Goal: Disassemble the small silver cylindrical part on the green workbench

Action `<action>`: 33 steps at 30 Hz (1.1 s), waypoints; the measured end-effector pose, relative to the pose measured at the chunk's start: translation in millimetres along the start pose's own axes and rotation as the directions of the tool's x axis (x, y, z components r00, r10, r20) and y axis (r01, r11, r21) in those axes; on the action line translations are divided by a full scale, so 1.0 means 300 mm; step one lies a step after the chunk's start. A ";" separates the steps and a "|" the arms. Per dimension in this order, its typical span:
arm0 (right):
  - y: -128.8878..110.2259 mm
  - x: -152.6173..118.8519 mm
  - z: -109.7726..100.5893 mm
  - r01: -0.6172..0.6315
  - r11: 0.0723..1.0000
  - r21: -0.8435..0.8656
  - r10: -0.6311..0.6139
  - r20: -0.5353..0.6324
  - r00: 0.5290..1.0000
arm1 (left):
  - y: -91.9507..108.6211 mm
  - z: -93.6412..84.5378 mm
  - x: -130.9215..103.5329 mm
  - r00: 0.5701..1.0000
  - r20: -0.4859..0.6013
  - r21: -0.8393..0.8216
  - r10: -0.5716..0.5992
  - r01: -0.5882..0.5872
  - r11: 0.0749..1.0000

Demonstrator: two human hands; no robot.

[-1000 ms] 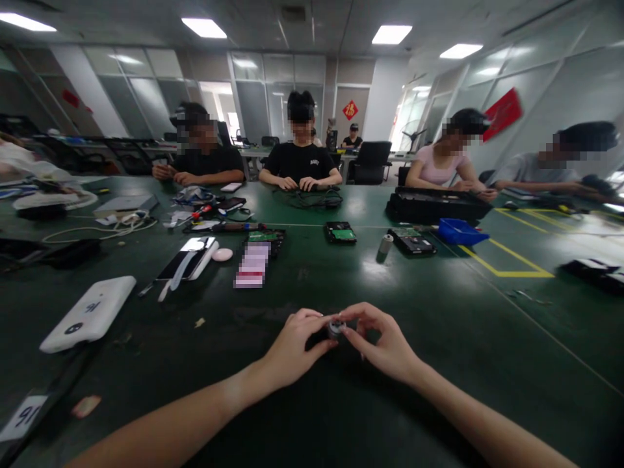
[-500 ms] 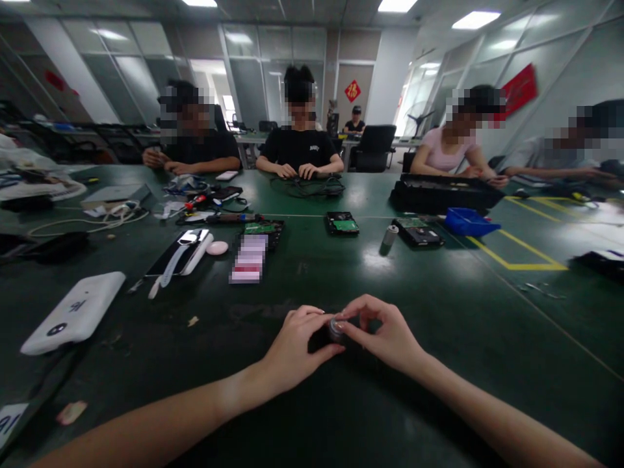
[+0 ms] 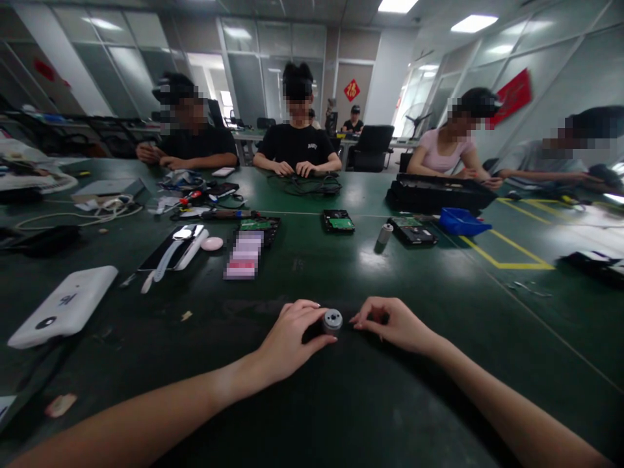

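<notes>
A small round metal cylinder stands upright on the dark green table, its top face with small holes showing. My left hand holds it from the left, thumb and fingers curved around its side. Just to the right, apart from the cylinder, is my right hand, its thumb and fingertips pressed together. Whatever may be between those fingertips is too small to make out.
Farther back are a second metal cylinder, hard drives, a blue bin and a black case. Left are a phone, a watch and a white device. Several people sit across the table.
My right hand has moved off the cylinder to the right, uncovering its top. My left hand stays around it. The whole view has shifted slightly.
</notes>
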State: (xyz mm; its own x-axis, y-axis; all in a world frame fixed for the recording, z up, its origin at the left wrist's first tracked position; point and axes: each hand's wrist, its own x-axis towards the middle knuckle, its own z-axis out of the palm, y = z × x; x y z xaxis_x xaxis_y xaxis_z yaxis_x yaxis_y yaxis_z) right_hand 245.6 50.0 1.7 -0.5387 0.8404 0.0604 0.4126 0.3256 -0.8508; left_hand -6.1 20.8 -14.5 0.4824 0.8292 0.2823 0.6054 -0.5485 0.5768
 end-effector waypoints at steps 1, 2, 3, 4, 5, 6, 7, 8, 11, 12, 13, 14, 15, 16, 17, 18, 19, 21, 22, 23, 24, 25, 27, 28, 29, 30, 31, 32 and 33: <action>0.013 0.004 -0.003 -0.018 1.000 0.007 0.017 0.045 0.999 | 0.002 -0.001 -0.001 1.000 -0.002 -0.001 -0.002 0.002 1.000; 0.022 0.007 -0.004 -0.030 0.999 0.023 0.028 0.072 0.997 | 0.003 -0.003 -0.001 1.000 -0.002 -0.004 -0.003 0.003 1.000; 0.028 0.010 -0.004 -0.036 0.999 0.038 0.033 0.083 0.996 | 0.005 -0.004 -0.001 1.000 -0.002 -0.007 -0.004 0.004 1.000; 0.031 0.012 -0.003 -0.035 0.999 0.042 0.031 0.081 0.996 | 0.006 -0.005 -0.002 1.000 -0.003 -0.011 -0.005 0.005 1.000; 0.032 0.012 -0.003 -0.031 0.999 0.032 0.029 0.069 0.997 | 0.006 -0.006 -0.002 1.000 -0.006 -0.014 -0.003 0.003 1.000; 0.033 0.012 -0.002 -0.029 1.000 0.011 0.028 0.055 0.998 | 0.005 -0.006 -0.003 1.000 -0.009 -0.018 0.000 -0.001 1.000; 0.033 0.011 -0.001 -0.031 0.999 -0.014 0.032 0.044 0.999 | 0.004 -0.005 -0.004 1.000 -0.014 -0.021 0.005 -0.005 1.000; 0.033 0.010 0.001 -0.034 0.999 -0.035 0.035 0.037 0.999 | 0.002 -0.004 -0.004 1.000 -0.019 -0.023 0.008 -0.009 1.000; 0.024 0.007 0.010 -0.026 0.999 -0.038 0.026 0.015 1.000 | -0.002 0.000 -0.007 0.999 -0.033 -0.026 0.005 -0.006 1.000; 0.016 0.007 0.015 -0.016 1.000 -0.016 0.016 -0.014 1.000 | -0.003 0.000 -0.007 0.999 -0.033 -0.027 0.002 -0.002 1.000; 0.003 0.007 0.021 -0.005 1.000 0.015 0.006 -0.064 0.998 | -0.003 0.000 -0.007 1.000 -0.030 -0.029 0.000 -0.001 1.000; -0.013 0.006 0.028 0.010 0.999 0.051 -0.003 -0.129 0.992 | -0.003 0.000 -0.007 1.000 -0.024 -0.032 0.003 -0.003 0.999; -0.032 0.005 0.038 0.028 0.996 0.087 -0.010 -0.200 0.980 | -0.003 -0.001 -0.006 1.000 -0.017 -0.035 0.006 -0.007 0.999; -0.053 0.004 0.049 0.051 0.992 0.119 -0.018 -0.264 0.964 | -0.003 -0.002 -0.006 1.000 -0.011 -0.038 0.011 -0.012 0.999; -0.074 0.002 0.062 0.079 0.987 0.139 -0.032 -0.310 0.950 | -0.002 -0.002 -0.005 1.000 -0.008 -0.041 0.015 -0.016 0.999; -0.094 0.000 0.076 0.104 0.984 0.144 -0.050 -0.333 0.941 | -0.001 -0.002 -0.005 1.000 -0.010 -0.042 0.019 -0.020 0.999; -0.111 -0.002 0.090 0.129 0.983 0.132 -0.078 -0.340 0.937 | -0.001 -0.002 -0.005 1.000 -0.014 -0.042 0.024 -0.024 0.999; -0.134 -0.003 0.115 0.170 0.982 0.085 -0.135 -0.318 0.938 | 0.000 -0.001 -0.006 0.999 -0.019 -0.043 0.032 -0.033 0.999; -0.140 -0.002 0.126 0.187 0.981 0.060 -0.160 -0.308 0.938 | 0.001 0.000 -0.006 0.999 -0.018 -0.044 0.037 -0.038 0.998; -0.142 -0.001 0.134 0.199 0.979 0.039 -0.178 -0.300 0.937 | 0.001 0.000 -0.007 0.999 -0.015 -0.045 0.040 -0.041 0.998; -0.141 0.000 0.140 0.207 0.978 0.024 -0.191 -0.299 0.935 | 0.001 0.000 -0.007 0.999 -0.010 -0.045 0.043 -0.043 0.998; -0.138 0.002 0.144 0.214 0.977 0.014 -0.200 -0.300 0.933 | 0.001 -0.001 -0.007 0.999 -0.008 -0.045 0.044 -0.045 0.998; -0.129 0.004 0.148 0.228 0.974 0.006 -0.215 -0.310 0.926 | 0.000 -0.001 -0.008 0.999 -0.008 -0.043 0.045 -0.045 0.998; -0.125 0.005 0.148 0.233 0.973 0.006 -0.219 -0.312 0.925 | 0.000 -0.001 -0.008 0.999 -0.008 -0.042 0.044 -0.044 0.998; -0.122 0.005 0.149 0.237 0.972 0.007 -0.223 -0.312 0.924 | 0.000 -0.001 -0.008 0.999 -0.012 -0.043 0.043 -0.043 0.998; -0.120 0.006 0.149 0.242 0.970 0.010 -0.226 -0.313 0.922 | -0.001 -0.001 -0.008 0.999 -0.014 -0.043 0.042 -0.043 0.998; -0.120 0.006 0.149 0.246 0.969 0.015 -0.230 -0.313 0.922 | -0.001 -0.001 -0.009 0.999 -0.014 -0.045 0.042 -0.042 0.998; -0.121 0.007 0.149 0.250 0.968 0.020 -0.231 -0.318 0.919 | -0.001 -0.001 -0.009 0.999 -0.015 -0.045 0.041 -0.042 0.998; -0.122 0.007 0.150 0.252 0.967 0.027 -0.230 -0.326 0.917 | -0.001 -0.001 -0.009 0.999 -0.016 -0.045 0.040 -0.040 0.998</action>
State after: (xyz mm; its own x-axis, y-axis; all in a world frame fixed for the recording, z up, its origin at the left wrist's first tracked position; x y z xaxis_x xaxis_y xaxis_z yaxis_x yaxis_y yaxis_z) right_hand 196.3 20.4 9.6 -0.3496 0.8368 0.4213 0.2435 0.5154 -0.8216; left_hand -7.7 18.8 -15.2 0.4961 0.8083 0.3170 0.5564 -0.5763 0.5986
